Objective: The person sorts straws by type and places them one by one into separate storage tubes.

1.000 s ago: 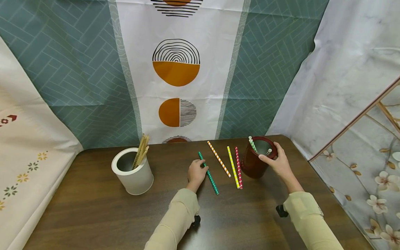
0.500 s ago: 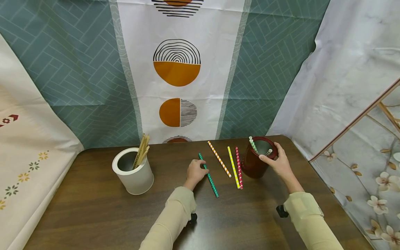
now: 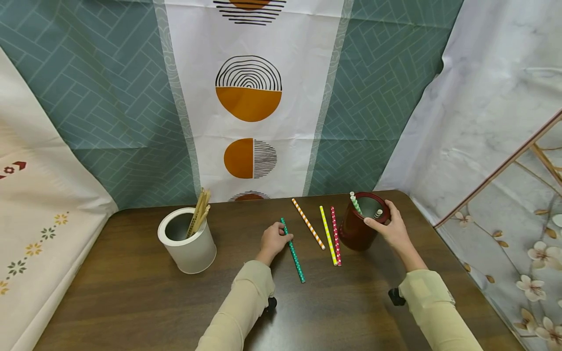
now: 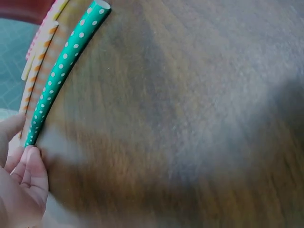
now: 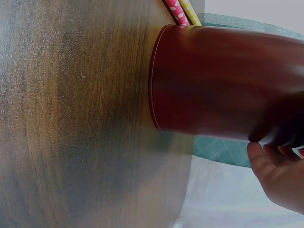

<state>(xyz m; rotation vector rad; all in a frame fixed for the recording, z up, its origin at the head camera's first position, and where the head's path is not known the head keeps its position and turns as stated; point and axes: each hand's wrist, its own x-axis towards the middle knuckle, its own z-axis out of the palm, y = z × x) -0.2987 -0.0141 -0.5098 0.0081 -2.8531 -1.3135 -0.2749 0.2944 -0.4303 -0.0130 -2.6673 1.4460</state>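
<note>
A green paper straw (image 3: pixel 293 252) with white dots lies slanted on the table, its upper part between the thumb and fingers of my left hand (image 3: pixel 273 239). The left wrist view shows the left fingertips pinching the far end of this straw (image 4: pixel 59 71). My right hand (image 3: pixel 392 228) grips the rim of a dark red cylindrical holder (image 3: pixel 357 231), thumb at the near side and fingers round the right. Inside stand green-striped straws (image 3: pixel 355 204) and another pale-ended straw (image 3: pixel 378 213). The holder (image 5: pixel 213 80) is upright on the table in the right wrist view.
Between the hands lie an orange-striped straw (image 3: pixel 308 223), a yellow straw (image 3: pixel 328 235) and a red dotted straw (image 3: pixel 335 236), the last beside the holder. A white canister (image 3: pixel 195 256) with several tan sticks (image 3: pixel 199 212) stands at the left of the brown table (image 3: pixel 131 302).
My left hand has drawn slightly back toward the body, and the green straw has slid the same way and turned a little. The right hand and the holder have stayed put.
</note>
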